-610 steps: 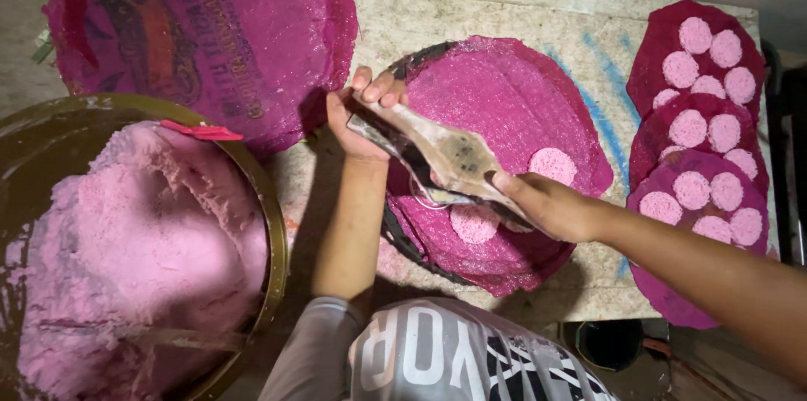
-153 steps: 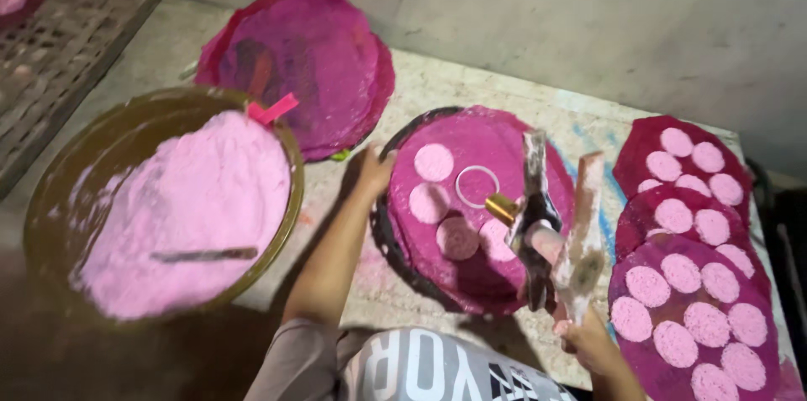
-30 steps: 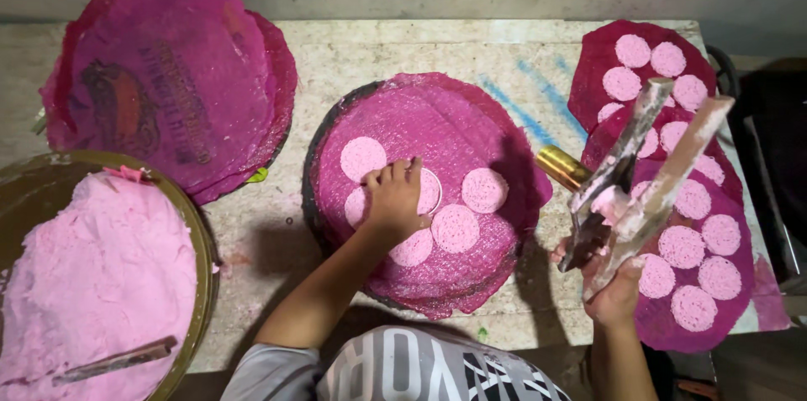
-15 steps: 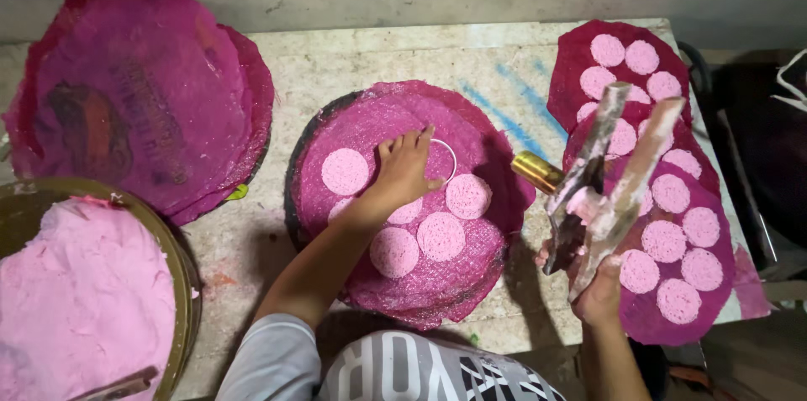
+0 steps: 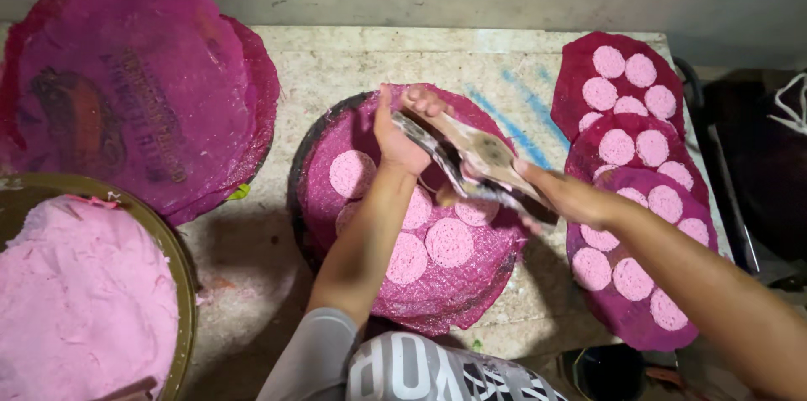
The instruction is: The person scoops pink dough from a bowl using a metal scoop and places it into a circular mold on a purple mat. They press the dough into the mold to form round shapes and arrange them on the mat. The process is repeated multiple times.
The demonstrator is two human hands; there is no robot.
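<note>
- The two-leaf flat press, a hinged pair of grey-brown plates, is held in the air just above the middle round tray, over its far right part.
- The left hand is closed round the far end of the press, fingers curled over the top leaf.
- The right hand grips the near end of the press, to the right of the tray's edge; how its fingers lie underneath cannot be told, since the press hides them.
- The tray bears a magenta mesh sheet on which pale pink discs lie, near to and left of the press.
- Left of the tray a stack of bare magenta sheets lies on the stone table.
- Near left of the tray stands a brown basin full of pink dough.
- Right of the tray, overlapping sheets carry more discs.
</note>
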